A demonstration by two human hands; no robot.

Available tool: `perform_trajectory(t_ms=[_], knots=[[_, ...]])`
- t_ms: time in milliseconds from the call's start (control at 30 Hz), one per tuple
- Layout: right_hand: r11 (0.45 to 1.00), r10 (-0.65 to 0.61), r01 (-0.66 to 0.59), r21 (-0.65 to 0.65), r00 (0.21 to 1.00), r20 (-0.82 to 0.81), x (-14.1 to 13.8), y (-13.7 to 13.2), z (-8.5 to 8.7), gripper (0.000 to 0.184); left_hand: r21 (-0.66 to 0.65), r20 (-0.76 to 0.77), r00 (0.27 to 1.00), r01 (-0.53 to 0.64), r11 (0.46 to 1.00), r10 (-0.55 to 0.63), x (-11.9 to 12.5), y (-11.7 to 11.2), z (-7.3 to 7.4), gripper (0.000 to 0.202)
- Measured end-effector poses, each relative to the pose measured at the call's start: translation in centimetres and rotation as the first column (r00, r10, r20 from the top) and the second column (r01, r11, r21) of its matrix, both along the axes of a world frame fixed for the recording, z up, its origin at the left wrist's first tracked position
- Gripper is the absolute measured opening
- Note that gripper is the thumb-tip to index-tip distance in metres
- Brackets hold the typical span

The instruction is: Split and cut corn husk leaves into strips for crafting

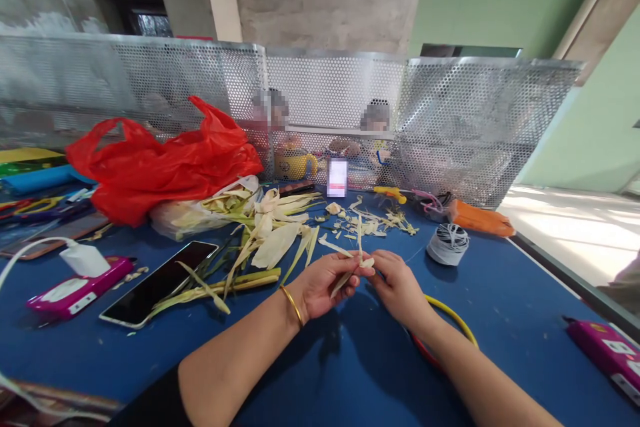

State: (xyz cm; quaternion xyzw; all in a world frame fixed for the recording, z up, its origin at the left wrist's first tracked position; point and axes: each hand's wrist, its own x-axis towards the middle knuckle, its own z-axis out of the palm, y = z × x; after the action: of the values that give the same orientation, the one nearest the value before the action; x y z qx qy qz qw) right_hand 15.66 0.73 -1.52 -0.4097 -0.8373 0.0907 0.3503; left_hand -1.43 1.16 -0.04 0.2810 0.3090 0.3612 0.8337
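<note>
Both my hands meet over the blue table (350, 360), pinching a thin pale leaf strip (360, 240). My left hand (327, 283), with a gold bangle on its wrist, has its fingers closed round the strip's lower part. My right hand (397, 283) pinches it from the right, fingers pressed together. The strip stands up between them and its lower end juts out under my left fingers. A pile of pale and green leaves (260, 227) lies just beyond my left hand, and small leaf scraps (373, 220) lie beyond both hands.
A red plastic bag (160, 160) lies at the back left. A black phone (160, 280) and a pink device (75, 287) lie left; another pink device (607, 350) sits at right. A thread spool (447, 243), an orange tool (480, 219) and a perforated metal screen (450, 120) stand behind.
</note>
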Motion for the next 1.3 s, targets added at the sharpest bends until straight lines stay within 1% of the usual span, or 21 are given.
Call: perform_trajectory(t_ms=[100,167,233,300,400,433,500,533,600,667,700,833,900,967,1100,1300], knots=[[0.998,-0.02,0.02,-0.056,1.0,0.004,-0.2,0.0,-0.3,0.024,0.036,-0.022,0.999,-0.037,0.999,0.037,0.2,0.0,-0.4,0.015],[0.996,-0.036,0.037,-0.081,0.999,0.011,-0.3,0.0,-0.5,0.023,0.086,-0.064,0.997,-0.044,0.995,0.049,0.4,0.0,-0.5,0.019],[0.994,-0.042,0.043,-0.102,0.999,0.009,-0.3,0.0,-0.6,0.022,0.133,-0.117,0.99,-0.059,0.989,0.074,0.5,-0.1,-0.4,0.019],[0.99,-0.06,0.058,-0.128,0.998,-0.01,-0.2,-0.1,-0.4,0.022,0.173,-0.162,0.98,-0.089,0.981,0.118,0.7,-0.3,-0.3,0.017],[0.974,-0.125,0.105,-0.202,0.988,-0.091,0.1,-0.3,0.3,0.013,0.229,-0.206,0.96,-0.139,0.963,0.188,0.8,-0.3,-0.2,0.015],[0.966,-0.147,0.114,-0.232,0.981,-0.129,0.2,-0.3,0.6,0.015,0.241,-0.219,0.953,-0.154,0.958,0.209,0.8,-0.2,-0.3,0.014],[0.953,-0.179,0.115,-0.281,0.961,-0.213,0.5,-0.5,1.2,0.029,0.262,-0.244,0.942,-0.166,0.951,0.231,0.7,0.0,-0.4,0.015],[0.948,-0.184,0.105,-0.3,0.951,-0.25,0.5,-0.5,1.4,0.031,0.267,-0.256,0.939,-0.161,0.95,0.231,0.7,0.2,-0.5,0.017],[0.944,-0.18,0.08,-0.321,0.938,-0.296,0.6,-0.5,1.7,0.027,0.269,-0.256,0.945,-0.134,0.954,0.205,0.5,0.3,-0.5,0.027],[0.942,-0.178,0.076,-0.327,0.939,-0.293,0.6,-0.5,1.8,0.022,0.259,-0.247,0.952,-0.114,0.959,0.18,0.4,0.4,-0.5,0.038],[0.942,-0.182,0.084,-0.326,0.942,-0.281,0.7,-0.5,1.7,0.021,0.259,-0.254,0.952,-0.103,0.96,0.171,0.4,0.3,-0.5,0.04],[0.946,-0.198,0.124,-0.3,0.953,-0.23,0.7,-0.5,1.6,0.019,0.329,-0.354,0.922,-0.034,0.944,0.157,0.5,0.1,-0.6,0.03],[0.948,-0.226,0.166,-0.272,0.951,-0.21,0.8,-0.4,1.5,0.019,0.348,-0.375,0.919,0.017,0.937,0.123,0.6,0.0,-0.8,0.029],[0.942,-0.25,0.19,-0.276,0.948,-0.197,0.9,-0.3,1.5,0.02,0.351,-0.382,0.919,0.051,0.935,0.094,0.7,0.0,-0.9,0.03],[0.918,-0.229,0.133,-0.374,0.947,-0.226,0.9,0.1,1.0,0.023,0.361,-0.414,0.905,0.065,0.93,0.098,0.7,-0.2,-0.8,0.028],[0.871,-0.257,0.053,-0.488,0.896,-0.362,0.4,0.4,0.2,0.032,0.396,-0.443,0.895,0.133,0.909,0.062,1.1,-0.6,-0.9,0.033]])
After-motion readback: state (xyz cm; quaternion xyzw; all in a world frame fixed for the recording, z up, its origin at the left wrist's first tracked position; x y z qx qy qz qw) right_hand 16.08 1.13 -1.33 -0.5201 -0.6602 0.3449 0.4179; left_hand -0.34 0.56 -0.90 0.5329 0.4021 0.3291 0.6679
